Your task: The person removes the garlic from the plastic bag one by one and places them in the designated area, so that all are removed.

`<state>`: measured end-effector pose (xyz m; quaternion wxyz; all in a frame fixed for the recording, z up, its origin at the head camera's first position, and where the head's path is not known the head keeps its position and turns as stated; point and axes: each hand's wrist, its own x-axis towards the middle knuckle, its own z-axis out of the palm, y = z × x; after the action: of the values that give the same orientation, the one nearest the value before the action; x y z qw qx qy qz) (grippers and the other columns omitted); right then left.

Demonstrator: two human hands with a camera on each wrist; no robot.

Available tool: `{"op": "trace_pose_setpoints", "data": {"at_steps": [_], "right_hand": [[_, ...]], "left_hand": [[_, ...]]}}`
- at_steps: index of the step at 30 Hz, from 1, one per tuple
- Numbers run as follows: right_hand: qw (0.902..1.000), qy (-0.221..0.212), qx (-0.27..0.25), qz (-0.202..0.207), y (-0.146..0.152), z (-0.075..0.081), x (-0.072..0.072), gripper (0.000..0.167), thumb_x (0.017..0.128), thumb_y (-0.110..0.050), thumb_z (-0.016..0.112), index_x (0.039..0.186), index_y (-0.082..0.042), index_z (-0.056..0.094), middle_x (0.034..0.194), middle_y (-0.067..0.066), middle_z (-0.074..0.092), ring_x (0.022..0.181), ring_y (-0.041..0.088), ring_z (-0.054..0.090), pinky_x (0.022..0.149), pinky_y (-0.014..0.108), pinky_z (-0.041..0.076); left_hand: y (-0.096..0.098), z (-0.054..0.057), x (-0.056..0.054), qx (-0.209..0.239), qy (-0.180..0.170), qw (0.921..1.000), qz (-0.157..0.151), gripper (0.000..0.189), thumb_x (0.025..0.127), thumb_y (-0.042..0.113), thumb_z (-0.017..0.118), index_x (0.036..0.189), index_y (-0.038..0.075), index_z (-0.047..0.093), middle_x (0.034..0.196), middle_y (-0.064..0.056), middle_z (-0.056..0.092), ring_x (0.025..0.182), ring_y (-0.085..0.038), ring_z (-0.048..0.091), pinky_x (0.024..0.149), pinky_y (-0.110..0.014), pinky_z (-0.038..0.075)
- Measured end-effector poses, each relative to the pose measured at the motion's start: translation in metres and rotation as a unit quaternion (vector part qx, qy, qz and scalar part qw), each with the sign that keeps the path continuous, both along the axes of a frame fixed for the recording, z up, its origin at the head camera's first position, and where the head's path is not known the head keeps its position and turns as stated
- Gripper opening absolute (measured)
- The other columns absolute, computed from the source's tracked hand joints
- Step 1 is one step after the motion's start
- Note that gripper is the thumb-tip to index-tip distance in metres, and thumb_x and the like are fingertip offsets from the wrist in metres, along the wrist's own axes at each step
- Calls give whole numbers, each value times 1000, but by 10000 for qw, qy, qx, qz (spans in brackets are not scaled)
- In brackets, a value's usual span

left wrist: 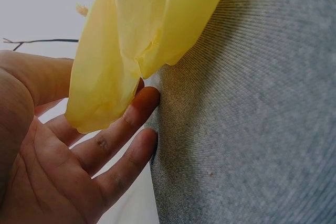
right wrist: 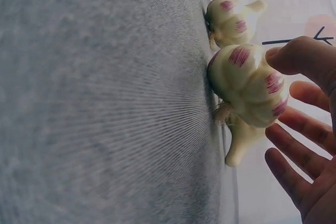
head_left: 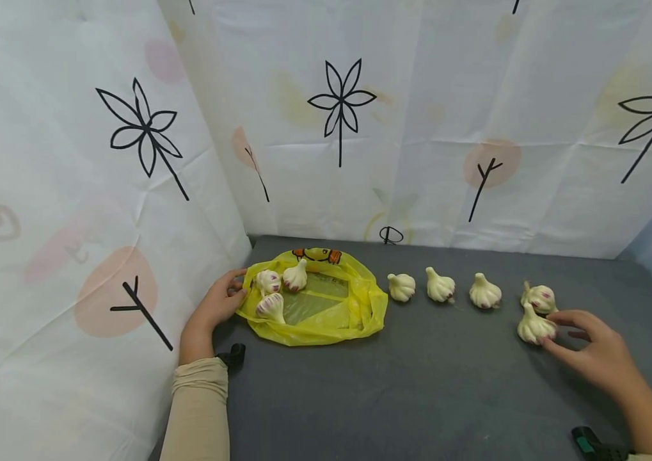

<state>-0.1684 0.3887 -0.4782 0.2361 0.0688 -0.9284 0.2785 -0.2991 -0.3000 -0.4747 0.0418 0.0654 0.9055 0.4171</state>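
At the left, a yellow plastic bag [head_left: 326, 336] lies spread open with three garlic bulbs inside, one of them a purple-streaked bulb [head_left: 270, 307]. My left hand [head_left: 219, 301] holds the bag's left edge, and the yellow film [left wrist: 113, 66] passes between thumb and fingers in the left wrist view. On the far right, my right hand [head_left: 596, 349] has thumb and fingers around a garlic bulb [head_left: 535, 326] on the table. Its thumb presses one side of this purple-marked bulb [right wrist: 244, 80] in the right wrist view. Another garlic bulb [head_left: 540, 298] sits just behind it.
Between bag and right hand stand three more garlic bulbs in a row: the left one [head_left: 402, 287], the middle one [head_left: 440, 285] and the right one [head_left: 485, 292]. The dark grey table [head_left: 418, 390] meets a printed white cloth [head_left: 418, 192] at the back and left.
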Motion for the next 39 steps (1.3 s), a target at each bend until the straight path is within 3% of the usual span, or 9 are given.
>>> {"op": "trace_pose_setpoints", "data": {"at_steps": [6,13,15,19,21,25,31,39], "right_hand": [[9998,2,182,23,-6,11,-1,46,73,-3,95,113,0,72,110,16,65,105,-32,33,76,-3,38],[9984,413,189,330,-22,24,-6,47,73,-4,95,116,-6,75,119,-20,58,110,-30,36,80,1,38],[9972,560,164,466,-29,28,-8,48,71,-1,95,115,-8,76,118,-16,61,109,-29,40,81,2,38],[9940,770,227,746,-47,40,-14,53,67,4,95,115,-8,77,120,7,68,113,-26,43,85,-1,38],[9922,846,346,845,-58,45,-18,54,67,4,95,116,-8,76,122,12,68,115,-25,41,85,1,39],[9865,1068,515,1132,-79,53,-27,54,65,3,95,115,-6,76,120,11,70,114,-17,46,86,8,41],[9794,1084,108,1702,-109,57,-40,53,68,7,92,116,-6,76,122,12,70,120,-11,51,97,8,38],[9645,1164,-122,2368,-162,61,-69,48,75,4,91,119,-8,75,124,12,71,116,24,65,99,13,44]], "left_hand": [[0,0,0,-36,17,10000,21,55,110,12,54,162,3,39,142,-33,58,128,-47,61,102,-55,53],[1,0,0,20,-12,10000,34,55,110,12,53,163,3,39,142,-33,57,129,-48,60,104,-57,52],[1,1,1,33,-25,10000,37,56,110,12,53,163,3,39,142,-33,56,130,-48,59,105,-57,52],[1,1,1,33,-9,10000,32,55,110,11,53,163,3,39,142,-33,57,130,-48,60,104,-56,52],[1,2,1,28,-10,10000,26,55,110,11,53,163,3,39,142,-33,57,129,-48,60,103,-56,52],[1,1,1,13,-78,10000,32,56,110,12,53,163,4,38,143,-32,56,130,-47,59,104,-55,53],[2,-2,1,31,-108,9999,44,56,110,12,53,163,4,38,143,-32,56,130,-47,59,104,-55,53],[1,-1,1,15,-31,10000,24,56,110,12,53,163,2,37,144,-33,55,130,-48,59,104,-57,53]]}}
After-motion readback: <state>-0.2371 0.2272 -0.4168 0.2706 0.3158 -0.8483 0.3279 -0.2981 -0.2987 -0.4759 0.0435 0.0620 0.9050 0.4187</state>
